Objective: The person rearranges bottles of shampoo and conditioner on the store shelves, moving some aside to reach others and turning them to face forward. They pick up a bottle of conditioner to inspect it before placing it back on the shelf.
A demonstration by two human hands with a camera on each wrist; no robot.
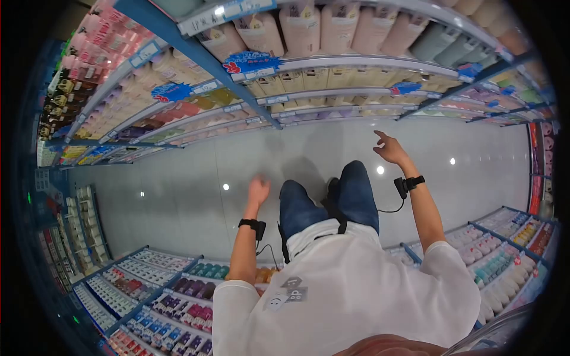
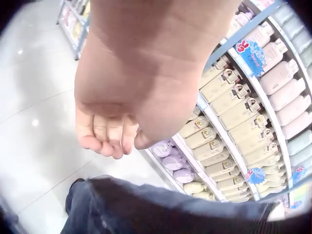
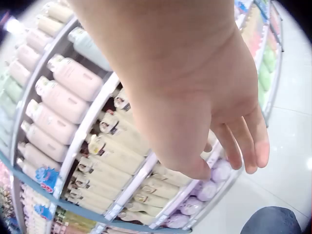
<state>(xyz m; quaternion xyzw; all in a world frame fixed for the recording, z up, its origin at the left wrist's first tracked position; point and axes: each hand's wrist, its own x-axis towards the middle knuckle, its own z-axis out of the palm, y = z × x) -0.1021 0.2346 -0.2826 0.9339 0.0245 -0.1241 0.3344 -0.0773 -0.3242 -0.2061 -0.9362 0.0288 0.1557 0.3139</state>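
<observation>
My left hand (image 1: 259, 190) hangs beside my left thigh, its fingers loosely curled around nothing. In the left wrist view that hand's palm side (image 2: 131, 92) shows, with cream bottles (image 2: 239, 114) on a shelf beyond it. Out in front of my right knee is my right hand (image 1: 389, 149), fingers spread and partly bent, holding nothing. Beyond it in the right wrist view stand rows of pink bottles (image 3: 58, 117), cream pump bottles (image 3: 117, 151) and round purple containers (image 3: 207, 190). Both hands are apart from the shelves.
A tall shelf rack with pale pink bottles (image 1: 300, 29) and blue promotional signs (image 1: 252, 62) runs along the front. Behind me stand lower racks of packaged goods (image 1: 172, 308). Between them lies a shiny grey floor (image 1: 190, 196). A white shelf unit (image 1: 89, 219) stands far left.
</observation>
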